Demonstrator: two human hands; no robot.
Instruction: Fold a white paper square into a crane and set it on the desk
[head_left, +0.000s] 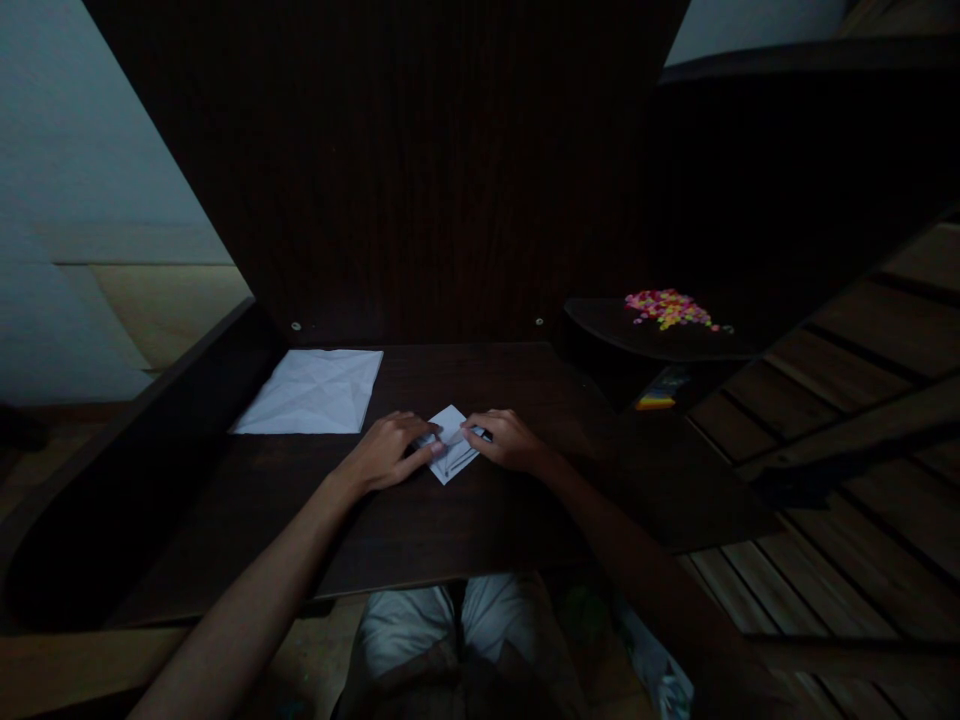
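A small white sheet of paper (452, 425), folded into a diamond, lies on the dark desk in front of me, one corner pointing toward me. Fold lines and a raised flap show along its lower right side. My left hand (394, 450) is closed on its left corner, thumb pressed on top. At the opposite corner, my right hand (507, 440) pinches the paper between thumb and fingers. The fingertips partly cover both side corners.
Creased white sheets (311, 392) lie at the back left of the desk (480, 540). On the right, a raised shelf (607, 325) carries a heap of small colourful pieces (670, 308). A tall dark panel (420, 180) closes off the back, and a low side wall stands at left.
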